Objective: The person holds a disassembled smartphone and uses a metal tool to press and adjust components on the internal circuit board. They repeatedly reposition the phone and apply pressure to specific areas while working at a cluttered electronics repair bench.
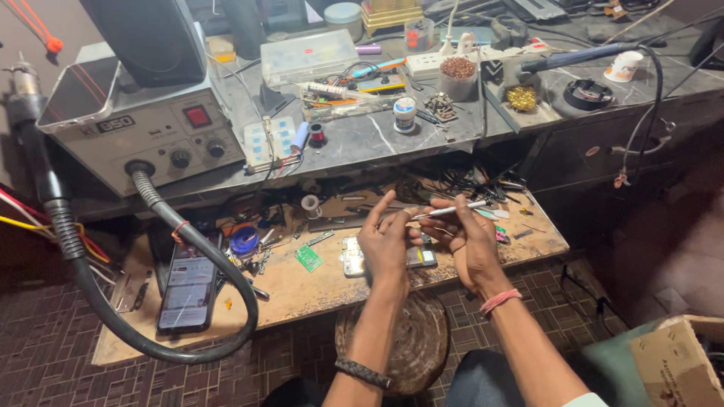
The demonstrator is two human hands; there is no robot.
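Centre frame, right hand (469,240) pinching slim metal tweezers (451,211), left hand (386,240) fingers loosely spread, touching tweezers' tip, opened phone (422,258) on wooden board (317,286) beneath, hot-air station (143,132) upper left

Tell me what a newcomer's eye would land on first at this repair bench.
Both hands meet mid-frame: the right hand grips a slim metal tool, its tip at the left hand, above an opened phone on the wooden board. To the left, a thick black hose loops from a grey machine around a lit phone.
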